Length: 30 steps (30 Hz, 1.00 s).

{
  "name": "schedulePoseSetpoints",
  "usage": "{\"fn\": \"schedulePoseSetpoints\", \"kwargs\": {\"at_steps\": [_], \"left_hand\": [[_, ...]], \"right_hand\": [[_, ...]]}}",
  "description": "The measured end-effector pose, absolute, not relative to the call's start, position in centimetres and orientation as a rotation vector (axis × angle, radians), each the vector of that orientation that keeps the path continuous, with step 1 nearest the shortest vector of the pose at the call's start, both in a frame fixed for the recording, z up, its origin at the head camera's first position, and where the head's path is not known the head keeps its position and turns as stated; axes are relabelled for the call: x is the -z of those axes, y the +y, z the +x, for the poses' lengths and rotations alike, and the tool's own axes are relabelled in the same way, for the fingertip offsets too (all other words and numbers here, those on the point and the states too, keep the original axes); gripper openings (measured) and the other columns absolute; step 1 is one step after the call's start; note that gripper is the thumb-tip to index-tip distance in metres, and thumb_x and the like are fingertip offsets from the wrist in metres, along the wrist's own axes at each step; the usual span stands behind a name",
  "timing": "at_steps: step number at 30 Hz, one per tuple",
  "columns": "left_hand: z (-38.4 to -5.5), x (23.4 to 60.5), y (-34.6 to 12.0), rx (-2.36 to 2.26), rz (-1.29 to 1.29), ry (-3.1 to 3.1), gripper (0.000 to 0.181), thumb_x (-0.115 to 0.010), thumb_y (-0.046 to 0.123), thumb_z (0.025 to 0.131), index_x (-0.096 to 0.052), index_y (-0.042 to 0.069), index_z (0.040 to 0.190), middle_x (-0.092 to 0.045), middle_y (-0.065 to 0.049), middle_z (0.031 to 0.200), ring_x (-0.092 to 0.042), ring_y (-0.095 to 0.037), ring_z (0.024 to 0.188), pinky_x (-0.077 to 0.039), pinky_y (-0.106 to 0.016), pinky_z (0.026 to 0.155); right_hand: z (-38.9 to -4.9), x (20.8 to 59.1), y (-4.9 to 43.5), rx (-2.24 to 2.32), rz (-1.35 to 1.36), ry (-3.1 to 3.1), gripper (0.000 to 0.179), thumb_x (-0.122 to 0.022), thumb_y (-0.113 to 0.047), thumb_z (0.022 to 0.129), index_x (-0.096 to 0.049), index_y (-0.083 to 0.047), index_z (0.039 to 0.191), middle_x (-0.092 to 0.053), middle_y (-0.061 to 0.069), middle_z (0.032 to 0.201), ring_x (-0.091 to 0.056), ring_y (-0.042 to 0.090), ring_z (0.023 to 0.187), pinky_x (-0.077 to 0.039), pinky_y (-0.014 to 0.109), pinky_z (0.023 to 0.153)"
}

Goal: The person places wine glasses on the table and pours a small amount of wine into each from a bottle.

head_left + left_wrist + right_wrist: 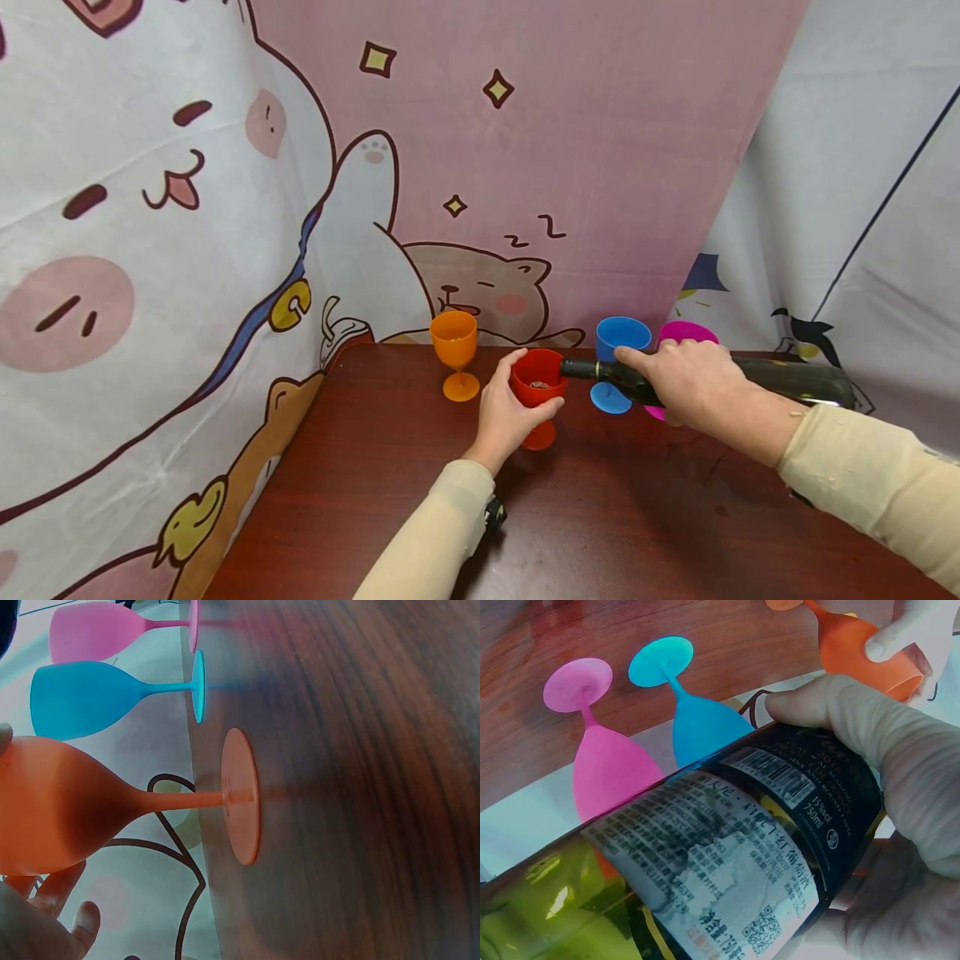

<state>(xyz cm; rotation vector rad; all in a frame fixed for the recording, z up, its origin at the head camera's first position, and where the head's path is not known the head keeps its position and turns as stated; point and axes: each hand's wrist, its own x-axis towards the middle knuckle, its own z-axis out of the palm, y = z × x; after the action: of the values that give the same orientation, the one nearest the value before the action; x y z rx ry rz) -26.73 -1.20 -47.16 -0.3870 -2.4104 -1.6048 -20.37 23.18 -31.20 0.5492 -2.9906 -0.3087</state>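
My left hand point(504, 417) holds a red wine goblet point(540, 367) by its bowl, thumb on the near side and fingers on the far side. In the left wrist view the goblet point(82, 806) looks orange, its stem and round foot in plain sight near the tabletop. My right hand point(697, 382) grips a dark glass wine bottle point(795, 382) around its body, tipped nearly level. The bottle's mouth is right at the red goblet's rim, and a little something shows at the bottom of the bowl. A white printed label point(720, 862) faces the right wrist camera.
An orange goblet point(454, 337) stands left of the red one. Behind the bottle stand a blue goblet point(622, 333) and a pink goblet point(686, 332), partly hidden. All are on a dark reddish wooden table point(360, 500), with cartoon-printed cloth point(585, 125) hanging around it.
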Motion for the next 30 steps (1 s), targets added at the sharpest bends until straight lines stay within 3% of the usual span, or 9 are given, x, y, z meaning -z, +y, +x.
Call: {"fn": "schedulePoseSetpoints", "kwargs": {"at_steps": [30], "left_hand": [[-26.69,47.11,-1.25,1.603,-0.396,-2.402,0.089,-0.094,0.036,0.082,-0.045,0.033,0.156,-0.065,0.004,0.147,-0.064,-0.019,0.129,-0.061,-0.04,0.105]], "right_hand": [[-20.31,31.1,23.21,0.308,0.563,-2.975,0.095,-0.105,-0.024,0.057,-0.061,-0.022,0.142,-0.067,0.011,0.082,-0.061,0.025,0.068,-0.06,0.047,0.052]]}}
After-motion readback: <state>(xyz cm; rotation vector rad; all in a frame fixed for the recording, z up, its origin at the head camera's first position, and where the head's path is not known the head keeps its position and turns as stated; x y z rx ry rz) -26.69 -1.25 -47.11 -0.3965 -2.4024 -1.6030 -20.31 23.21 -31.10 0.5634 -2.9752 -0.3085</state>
